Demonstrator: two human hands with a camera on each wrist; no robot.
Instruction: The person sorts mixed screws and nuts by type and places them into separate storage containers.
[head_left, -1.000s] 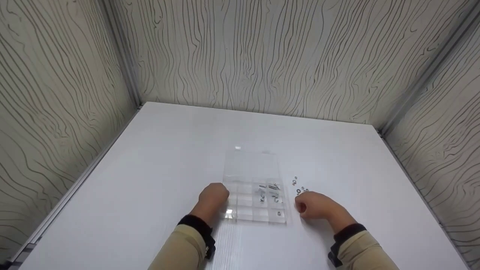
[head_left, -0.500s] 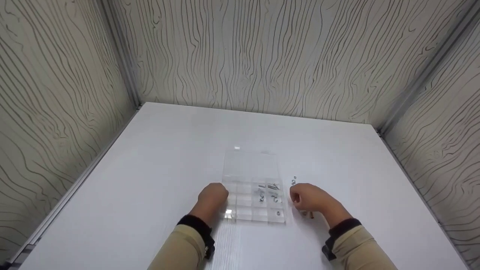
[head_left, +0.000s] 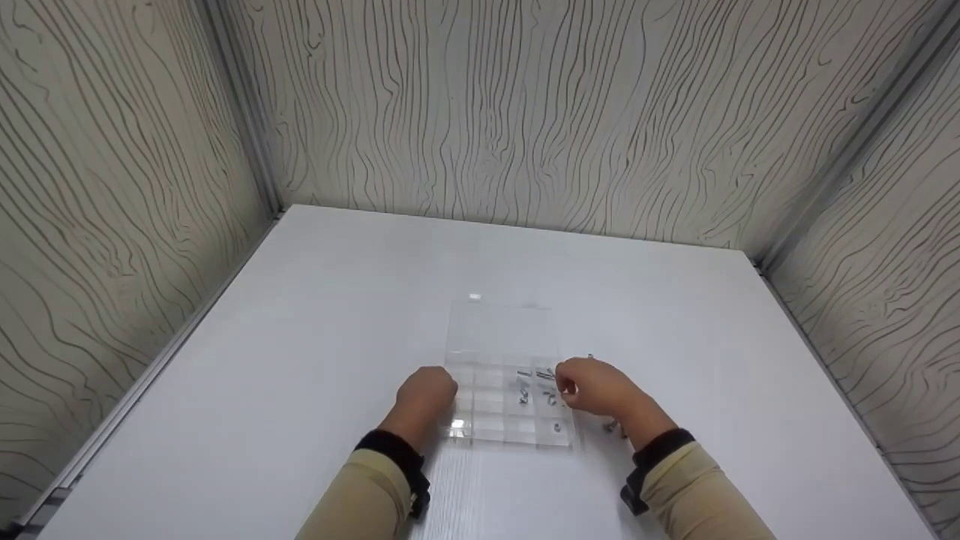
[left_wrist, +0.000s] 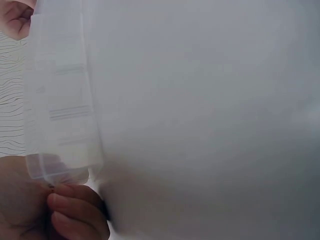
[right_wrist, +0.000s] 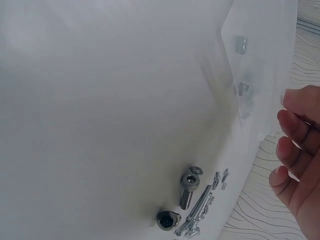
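Observation:
A clear plastic compartment box [head_left: 489, 424] lies on the white table with its clear lid [head_left: 501, 326] folded back. My left hand [head_left: 427, 392] grips its left edge; in the left wrist view, thumb and fingers [left_wrist: 75, 207] pinch a corner of the box. Several small metal screws [head_left: 546, 374] and nuts [head_left: 551, 400] sit in the right-hand compartments. Above the box's right edge is my right hand [head_left: 598, 386], thumb and index tips close together. Its fingers [right_wrist: 289, 150] are bent in the right wrist view. Whether something tiny lies between the tips is hidden.
Loose hardware lies on the table right of the box, partly behind the right hand: a socket-head bolt [right_wrist: 186, 194], a dark round part [right_wrist: 168, 220] and several thin screws [right_wrist: 200, 206]. Wood-grain panels [head_left: 487, 112] stand behind and at both sides of the white table [head_left: 337, 315].
My right hand has moved left from the loose hardware to over the box's right edge, uncovering some parts and hiding others. The left hand has kept its grip on the box.

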